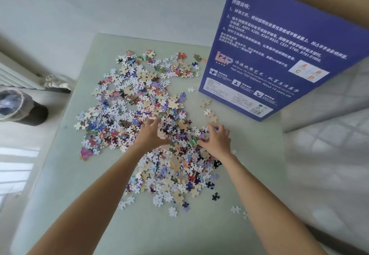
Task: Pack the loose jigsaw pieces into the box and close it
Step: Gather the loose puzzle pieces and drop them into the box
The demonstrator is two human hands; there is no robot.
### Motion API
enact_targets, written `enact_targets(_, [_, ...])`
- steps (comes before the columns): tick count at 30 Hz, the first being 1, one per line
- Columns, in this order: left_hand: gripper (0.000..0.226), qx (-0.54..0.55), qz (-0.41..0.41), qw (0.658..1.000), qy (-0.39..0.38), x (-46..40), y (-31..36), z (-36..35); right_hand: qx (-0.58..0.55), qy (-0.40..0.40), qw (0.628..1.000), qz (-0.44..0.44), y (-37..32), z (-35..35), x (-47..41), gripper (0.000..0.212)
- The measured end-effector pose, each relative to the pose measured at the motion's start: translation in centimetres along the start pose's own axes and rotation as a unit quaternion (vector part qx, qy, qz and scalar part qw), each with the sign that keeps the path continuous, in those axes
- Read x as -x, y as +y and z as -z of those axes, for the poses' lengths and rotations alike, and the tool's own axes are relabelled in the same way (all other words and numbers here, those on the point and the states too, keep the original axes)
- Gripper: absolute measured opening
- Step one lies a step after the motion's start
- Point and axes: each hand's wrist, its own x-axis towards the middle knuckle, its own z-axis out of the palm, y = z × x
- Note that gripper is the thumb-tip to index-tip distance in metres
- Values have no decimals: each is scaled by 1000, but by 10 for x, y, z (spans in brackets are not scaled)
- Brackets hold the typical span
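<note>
Room: pale walls, ribbed white radiator (18,77) far left, dark round bin (22,108) with a clear plastic liner below it, light patches on the floor.
Surface: smooth, matte, pale green table (199,232), square-cornered; white fabric with a faint grid pattern (329,145) along its right side.
Jigsaw pieces (143,103): thin cardboard, knobbed and notched; spread in a wide loose heap over the table's middle, thickest between the two hands. Some face up in reds, blues and purples, some showing tan backs or white faces. Strays lying apart at the near and right edges.
Box (265,59): flat blue cardboard panel with white printed text, a logo and a barcode, tilted up at the table's far right corner; raw brown cardboard inner side visible above it. Just beside the heap's far right edge.
Left hand (152,135): palm down on the heap, fingers spread and bent into the pieces, thumb turned inward. Touching them; no closed grasp visible.
Right hand (217,140): palm down at the heap's right edge, fingers curved, thumb stretched toward the left hand. Resting on pieces; nothing clearly pinched.
</note>
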Motion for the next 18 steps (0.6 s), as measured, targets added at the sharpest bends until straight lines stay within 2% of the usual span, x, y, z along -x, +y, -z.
enact_targets(4, [107, -46, -27, 998, -22, 7, 5, -20, 1, -36, 997, 63, -26, -14, 3, 87])
enact_targets(9, [94, -15, -40, 999, -1, 10, 4, -31, 2, -50, 993, 108, -48, -26, 14, 99])
enact_targets(13, [81, 21, -38, 999, 17, 13, 0, -29, -31, -15, 993, 112, -50, -25, 14, 75])
enact_targets(18, [44, 57, -58, 996, 31, 17, -1, -24, -81, 26, 987, 136, -50, -17, 16, 34])
